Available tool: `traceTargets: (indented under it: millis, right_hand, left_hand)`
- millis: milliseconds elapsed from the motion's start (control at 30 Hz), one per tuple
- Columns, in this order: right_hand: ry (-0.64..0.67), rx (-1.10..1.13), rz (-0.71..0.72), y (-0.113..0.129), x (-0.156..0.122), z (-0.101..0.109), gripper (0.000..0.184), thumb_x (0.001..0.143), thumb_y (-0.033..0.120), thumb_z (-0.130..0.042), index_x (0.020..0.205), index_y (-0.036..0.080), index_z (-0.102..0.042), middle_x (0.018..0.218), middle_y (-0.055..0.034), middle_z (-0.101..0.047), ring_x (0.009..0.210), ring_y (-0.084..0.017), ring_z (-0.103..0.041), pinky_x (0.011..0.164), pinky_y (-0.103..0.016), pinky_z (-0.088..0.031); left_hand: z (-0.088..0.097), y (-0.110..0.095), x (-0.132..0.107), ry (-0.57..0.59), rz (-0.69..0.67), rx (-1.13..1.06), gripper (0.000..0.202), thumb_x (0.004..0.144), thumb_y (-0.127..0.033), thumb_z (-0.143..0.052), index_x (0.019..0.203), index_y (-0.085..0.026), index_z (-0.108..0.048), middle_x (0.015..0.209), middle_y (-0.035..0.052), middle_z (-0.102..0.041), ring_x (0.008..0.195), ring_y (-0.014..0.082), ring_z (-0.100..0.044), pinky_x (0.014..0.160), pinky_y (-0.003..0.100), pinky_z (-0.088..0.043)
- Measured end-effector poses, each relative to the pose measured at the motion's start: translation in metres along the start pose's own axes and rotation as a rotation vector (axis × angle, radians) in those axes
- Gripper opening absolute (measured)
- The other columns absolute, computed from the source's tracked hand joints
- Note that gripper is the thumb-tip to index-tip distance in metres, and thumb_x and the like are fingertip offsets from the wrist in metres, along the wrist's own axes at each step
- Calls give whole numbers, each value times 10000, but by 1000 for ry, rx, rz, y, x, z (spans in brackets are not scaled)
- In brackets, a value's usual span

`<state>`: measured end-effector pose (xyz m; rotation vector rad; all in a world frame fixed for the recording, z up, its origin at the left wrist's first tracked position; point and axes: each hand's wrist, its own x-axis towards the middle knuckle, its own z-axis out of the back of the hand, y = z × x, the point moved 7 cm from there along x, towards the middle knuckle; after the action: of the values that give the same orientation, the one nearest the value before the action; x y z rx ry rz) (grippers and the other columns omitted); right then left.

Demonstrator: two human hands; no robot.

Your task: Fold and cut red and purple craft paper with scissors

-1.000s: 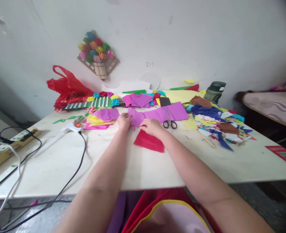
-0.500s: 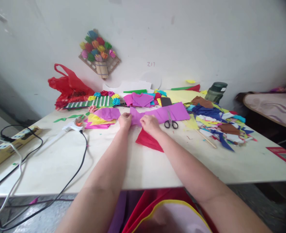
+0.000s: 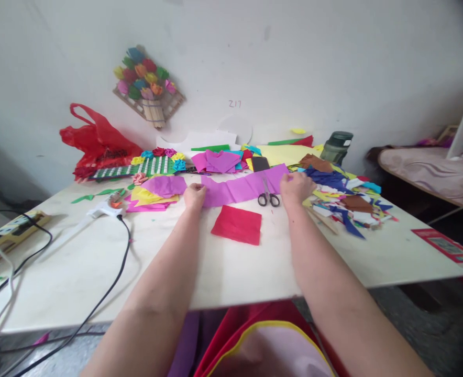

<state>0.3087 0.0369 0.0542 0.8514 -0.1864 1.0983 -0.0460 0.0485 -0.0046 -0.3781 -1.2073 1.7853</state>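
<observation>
A long purple crepe paper strip lies stretched across the table between my hands. My left hand pinches its left end, fingers closed. At the right end, my right hand is closed on the paper's edge. Black-handled scissors rest over the strip, near my right hand. A red crepe paper square lies flat in front of the strip. Left of my left hand sits a stack of purple, yellow and pink paper pieces.
A glue gun with a black cord lies on the left, near a power strip. Coloured scraps are heaped on the right, a wooden stick beside them. A phone, paper flowers and a bottle stand farther back.
My right hand has moved right along the purple strip, from near its left part to its right end. The red square is now uncovered. The view has shifted slightly.
</observation>
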Motion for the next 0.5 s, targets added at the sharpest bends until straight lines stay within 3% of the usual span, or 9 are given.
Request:
traceTargets:
  millis: [67,167,267,333,500]
  right_hand:
    - [150,-8,129,23,-5,-12,314,812,283,-403,855,133,-676,921,-140,-638,934,-268,-556,837,-373,-363]
    - [354,49,337,54,-18,-27,233,771,254,-481,878,182,-675,949,-76,-664,890,-217,-586,768,-295,-395]
    - [698,81,465,74,-45,-46,204,737,359,-568,833,222,-684,859,-25,-686,789,-174,-607,658,-239,-409]
    - [855,24,563,85,-65,-53,243,673,440,-637,777,227,-689,830,-21,-689,757,-169,-609,625,-230,-403]
    - [918,-88,630,101,-89,-52,292,561,472,-721,721,232,-672,789,-22,-674,686,-164,-588,587,-243,-382]
  left_hand:
    - [-1,2,3,7,0,-19,245,667,-293,-578,855,-156,-657,804,78,-682,770,201,-635,652,249,-450]
    - [-3,5,4,38,16,-51,297,635,-272,-617,900,-142,-647,839,86,-681,786,206,-637,646,248,-458]
    - [-5,6,4,92,45,-102,334,587,-261,-667,899,-143,-652,821,77,-681,764,210,-639,624,252,-465]
    - [-7,6,3,139,60,-158,331,557,-258,-692,868,-148,-660,781,65,-679,743,210,-639,617,261,-472]
    - [-15,4,-3,273,138,-389,326,495,-210,-726,805,-147,-644,684,37,-656,656,187,-625,601,286,-488]
